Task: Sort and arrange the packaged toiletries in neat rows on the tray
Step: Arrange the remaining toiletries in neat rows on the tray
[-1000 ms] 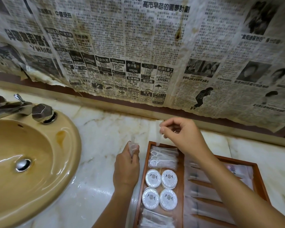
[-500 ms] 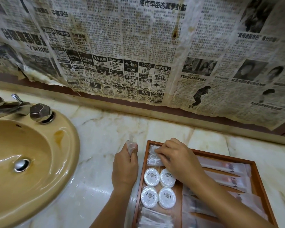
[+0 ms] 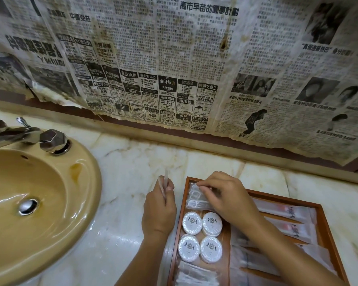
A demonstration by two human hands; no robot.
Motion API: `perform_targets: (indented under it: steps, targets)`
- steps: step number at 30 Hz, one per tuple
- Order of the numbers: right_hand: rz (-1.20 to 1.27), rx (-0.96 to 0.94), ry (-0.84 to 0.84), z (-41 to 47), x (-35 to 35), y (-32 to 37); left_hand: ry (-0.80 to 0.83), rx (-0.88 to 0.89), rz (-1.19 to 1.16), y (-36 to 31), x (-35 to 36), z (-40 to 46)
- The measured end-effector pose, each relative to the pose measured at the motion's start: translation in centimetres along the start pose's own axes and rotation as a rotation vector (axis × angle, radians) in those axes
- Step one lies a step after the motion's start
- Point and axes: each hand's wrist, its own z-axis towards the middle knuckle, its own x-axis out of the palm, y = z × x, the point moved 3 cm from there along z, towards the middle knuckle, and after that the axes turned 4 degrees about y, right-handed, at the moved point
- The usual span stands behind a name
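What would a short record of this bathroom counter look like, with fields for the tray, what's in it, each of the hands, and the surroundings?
Tray: wooden tray on the marble counter, right of the sink
Left compartment: clear floss-pick packets at the far end, four round white soaps in two rows nearer
Right compartment: long clear sachets lying in rows
Left hand: beside the tray, holding a thin clear packet upright
Right hand: over the floss-pick packets, fingers pinching one
Wall: covered in newspaper

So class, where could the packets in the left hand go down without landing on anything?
Bare marble counter lies between the sink and the tray. The tray's left column is crowded: floss packets, then round soaps.
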Motion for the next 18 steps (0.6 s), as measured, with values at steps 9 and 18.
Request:
perform_targets:
  steps: [9, 18]
  targets:
    - [0.315, 0.125, 0.108, 4.7, 1.9, 2.9, 0.03, 0.026, -0.002, -0.1, 0.0, 0.0]
    - [0.56, 0.185, 0.096, 5.6, 2.0, 3.2, 0.026, 0.045, -0.019, -0.3, -0.1, -0.1]
